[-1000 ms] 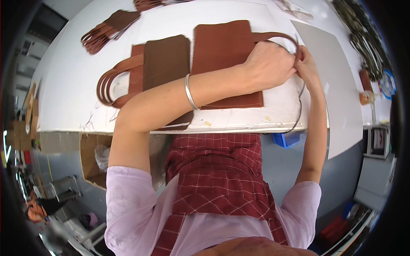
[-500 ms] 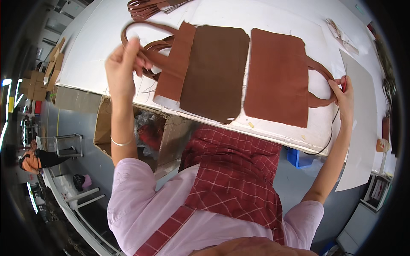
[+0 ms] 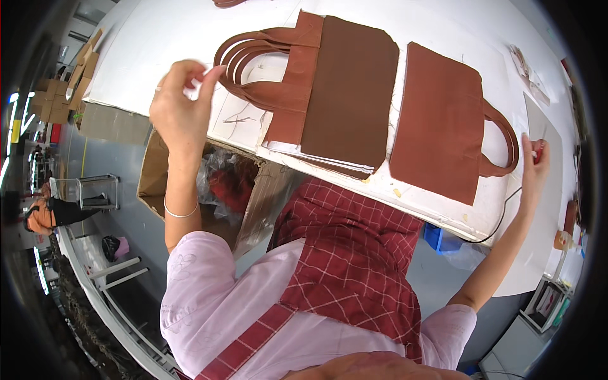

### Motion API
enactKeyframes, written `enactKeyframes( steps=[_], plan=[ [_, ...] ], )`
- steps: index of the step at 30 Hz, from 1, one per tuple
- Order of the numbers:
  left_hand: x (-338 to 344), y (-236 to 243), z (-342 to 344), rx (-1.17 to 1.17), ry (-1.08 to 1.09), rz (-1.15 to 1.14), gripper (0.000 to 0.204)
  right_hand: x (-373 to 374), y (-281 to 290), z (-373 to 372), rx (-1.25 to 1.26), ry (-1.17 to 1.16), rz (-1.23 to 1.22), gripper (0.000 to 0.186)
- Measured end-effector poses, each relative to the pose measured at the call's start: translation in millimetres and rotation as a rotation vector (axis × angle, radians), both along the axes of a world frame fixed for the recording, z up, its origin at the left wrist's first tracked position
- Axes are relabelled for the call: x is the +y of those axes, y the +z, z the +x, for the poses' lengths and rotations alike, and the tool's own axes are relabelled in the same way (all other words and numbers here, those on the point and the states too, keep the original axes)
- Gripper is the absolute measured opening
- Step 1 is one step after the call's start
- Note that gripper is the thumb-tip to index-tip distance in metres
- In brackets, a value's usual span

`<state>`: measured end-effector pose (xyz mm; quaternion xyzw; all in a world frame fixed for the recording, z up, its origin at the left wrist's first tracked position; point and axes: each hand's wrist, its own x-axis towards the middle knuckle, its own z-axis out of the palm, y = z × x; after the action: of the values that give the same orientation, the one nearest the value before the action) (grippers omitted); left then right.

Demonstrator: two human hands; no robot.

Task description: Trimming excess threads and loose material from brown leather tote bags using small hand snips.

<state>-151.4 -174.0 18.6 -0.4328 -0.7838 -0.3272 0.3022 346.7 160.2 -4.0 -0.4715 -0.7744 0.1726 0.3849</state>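
My left hand [image 3: 185, 104] hovers at the left, thumb and forefinger apart, with the thumb tip close beside a bundle of brown strap handles [image 3: 244, 57]. These handles belong to a stack of bag panels [image 3: 351, 88], dark brown on top with a reddish-brown band along the handle side. To its right lies a single reddish-brown bag panel [image 3: 437, 120], its looped handle [image 3: 512, 142] pointing right. My right hand [image 3: 535, 168] is just beyond that loop, closed round a slim red-handled tool [image 3: 538, 151] with a thin metal tip. The tool's exact kind is unclear.
Both panels rest on a white table [image 3: 158, 50]. A black cord [image 3: 500, 221] curves from its front edge toward my right wrist. Below stand an open cardboard box [image 3: 152, 183] with plastic and red material, and a blue bin [image 3: 438, 237]. Loose threads [image 3: 239, 119] lie near the handles.
The handle my left hand was lifting now lies with the others, and that hand has drawn back from it. My right hand has come off the right panel's handle, still holding the red tool.
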Motion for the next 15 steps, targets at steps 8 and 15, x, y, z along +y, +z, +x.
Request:
enactKeyframes(
  steps=[8, 15],
  plan=[
    [61, 3, 15, -0.165, -0.566, -0.443, 0.041, -102, 74, -152, 0.046, 0.344, -0.278, 0.035],
    [79, 9, 23, -0.371, -0.515, -0.757, 0.043, -125, 57, -211, -0.123, 0.745, -0.299, 0.027]
  ],
)
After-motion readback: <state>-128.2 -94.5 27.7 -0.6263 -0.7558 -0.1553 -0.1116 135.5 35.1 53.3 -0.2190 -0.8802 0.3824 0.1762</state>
